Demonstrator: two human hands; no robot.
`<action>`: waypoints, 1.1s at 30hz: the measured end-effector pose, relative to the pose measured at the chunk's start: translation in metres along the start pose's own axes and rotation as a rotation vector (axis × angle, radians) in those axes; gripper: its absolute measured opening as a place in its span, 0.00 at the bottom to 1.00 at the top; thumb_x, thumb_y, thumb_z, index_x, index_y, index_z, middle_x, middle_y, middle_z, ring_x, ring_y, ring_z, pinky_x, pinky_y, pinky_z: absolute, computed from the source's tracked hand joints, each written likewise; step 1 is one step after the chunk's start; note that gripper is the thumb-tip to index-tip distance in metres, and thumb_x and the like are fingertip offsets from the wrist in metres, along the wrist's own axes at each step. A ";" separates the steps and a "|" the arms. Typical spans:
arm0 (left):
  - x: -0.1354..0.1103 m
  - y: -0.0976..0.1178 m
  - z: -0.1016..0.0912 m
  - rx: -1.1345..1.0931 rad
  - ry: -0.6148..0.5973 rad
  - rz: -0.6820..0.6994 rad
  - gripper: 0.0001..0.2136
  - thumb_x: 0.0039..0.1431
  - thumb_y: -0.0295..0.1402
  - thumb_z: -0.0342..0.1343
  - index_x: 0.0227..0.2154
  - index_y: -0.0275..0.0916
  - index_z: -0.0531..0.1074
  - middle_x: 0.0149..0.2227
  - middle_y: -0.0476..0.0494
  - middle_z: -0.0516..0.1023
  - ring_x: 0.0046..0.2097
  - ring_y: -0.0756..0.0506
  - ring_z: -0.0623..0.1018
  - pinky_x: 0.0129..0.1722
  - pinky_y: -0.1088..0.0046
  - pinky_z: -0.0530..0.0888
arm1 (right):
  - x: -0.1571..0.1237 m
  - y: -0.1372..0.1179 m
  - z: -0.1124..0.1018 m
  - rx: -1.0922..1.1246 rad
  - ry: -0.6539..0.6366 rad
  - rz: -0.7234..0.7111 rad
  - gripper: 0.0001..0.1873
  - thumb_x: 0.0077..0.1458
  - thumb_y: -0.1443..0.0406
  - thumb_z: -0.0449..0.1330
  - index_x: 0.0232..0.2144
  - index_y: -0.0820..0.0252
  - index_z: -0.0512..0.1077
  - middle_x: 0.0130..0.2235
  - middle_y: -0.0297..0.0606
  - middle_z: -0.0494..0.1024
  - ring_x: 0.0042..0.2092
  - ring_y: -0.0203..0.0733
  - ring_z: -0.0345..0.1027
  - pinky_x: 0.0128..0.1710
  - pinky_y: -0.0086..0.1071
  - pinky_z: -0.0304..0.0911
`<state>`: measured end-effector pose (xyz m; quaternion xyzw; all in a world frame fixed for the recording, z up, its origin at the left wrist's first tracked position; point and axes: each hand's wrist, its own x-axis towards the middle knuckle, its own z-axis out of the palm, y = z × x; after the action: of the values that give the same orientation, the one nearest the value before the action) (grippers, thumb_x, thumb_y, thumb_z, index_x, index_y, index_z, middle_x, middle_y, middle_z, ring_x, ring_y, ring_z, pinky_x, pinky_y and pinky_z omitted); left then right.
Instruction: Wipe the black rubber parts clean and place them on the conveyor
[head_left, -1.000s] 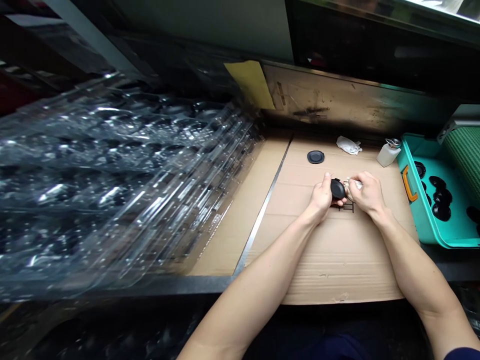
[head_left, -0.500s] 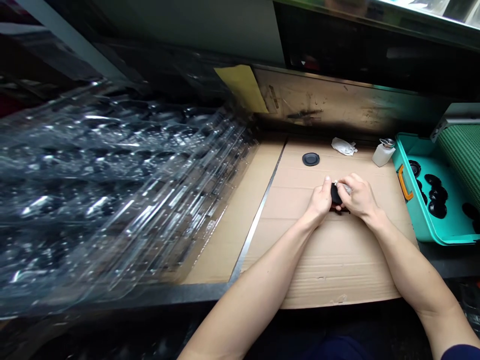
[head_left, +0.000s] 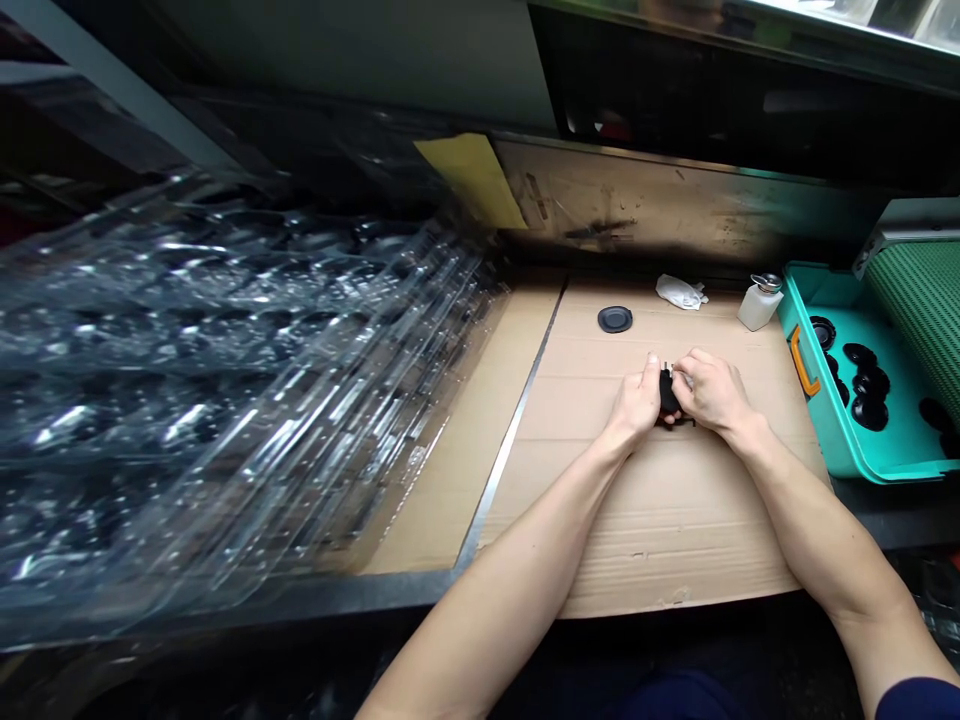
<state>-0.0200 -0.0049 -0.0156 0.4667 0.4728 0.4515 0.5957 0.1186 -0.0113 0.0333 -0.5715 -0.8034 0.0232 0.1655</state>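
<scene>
Right hand [head_left: 711, 390]: drawn nearer left hand [head_left: 636, 402] since earlier; curled at black part [head_left: 666, 392], cannot tell if gripping.
Left hand: closed on black part.
Black part: between hands, over cardboard [head_left: 667, 520], mostly covered.
Teal bin [head_left: 838, 440]: cut off at right.

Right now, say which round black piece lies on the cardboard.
The piece left of the white wad; others are in the teal bin or left hand.
</scene>
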 end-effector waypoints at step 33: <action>-0.006 0.015 -0.017 0.439 0.207 0.664 0.30 0.53 0.36 0.71 0.57 0.43 0.65 0.60 0.35 0.74 0.63 0.38 0.74 0.65 0.57 0.70 | 0.007 0.091 0.017 -0.064 0.184 0.522 0.15 0.65 0.60 0.53 0.43 0.57 0.78 0.48 0.45 0.79 0.46 0.49 0.70 0.40 0.37 0.57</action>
<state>-0.0392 -0.0060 -0.0020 0.6620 0.4390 0.5523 0.2530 0.1949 0.0292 -0.0019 -0.7638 -0.6108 -0.0126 0.2082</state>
